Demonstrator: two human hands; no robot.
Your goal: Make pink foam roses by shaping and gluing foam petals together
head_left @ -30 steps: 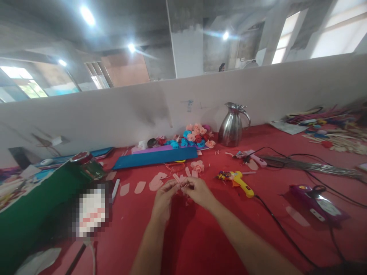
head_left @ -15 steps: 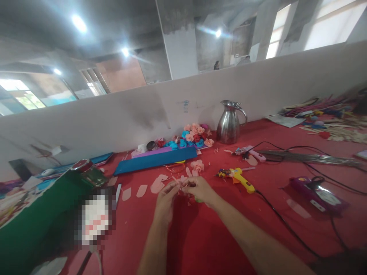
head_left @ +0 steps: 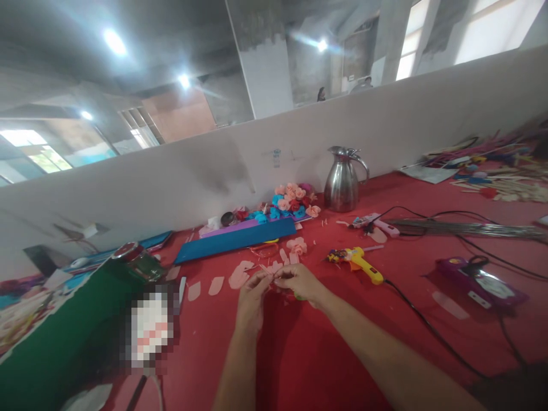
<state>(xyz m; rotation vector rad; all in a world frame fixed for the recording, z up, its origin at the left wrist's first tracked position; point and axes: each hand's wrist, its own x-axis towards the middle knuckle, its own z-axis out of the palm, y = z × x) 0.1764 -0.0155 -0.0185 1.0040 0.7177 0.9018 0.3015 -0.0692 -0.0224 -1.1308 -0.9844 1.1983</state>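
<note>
My left hand (head_left: pixel 252 297) and my right hand (head_left: pixel 303 285) meet at the middle of the red table, fingertips pinched together. Between them is a small pink paper petal (head_left: pixel 272 273), partly hidden by the fingers. Cut pink petals (head_left: pixel 216 285) lie left of my left hand, with a bigger pink piece (head_left: pixel 241 274) closer in. Just beyond the fingers sits a pink paper rose (head_left: pixel 297 246). Something green (head_left: pixel 300 297) shows under my right hand, too covered to name. A yellow glue gun (head_left: pixel 362 267) lies to the right of my right hand.
A blue paper strip (head_left: pixel 235 240) and a heap of paper flowers (head_left: pixel 293 200) lie behind. Further right are a steel jug (head_left: pixel 341 182), a pink glue gun (head_left: pixel 381 225), a wire bundle (head_left: pixel 466 229) and a purple power strip (head_left: pixel 477 282). A green box (head_left: pixel 64 314) stands left.
The camera view has shifted slightly, so most table things appear a little further right. Both hands stay pinched at the pink petal, with hardly any movement.
</note>
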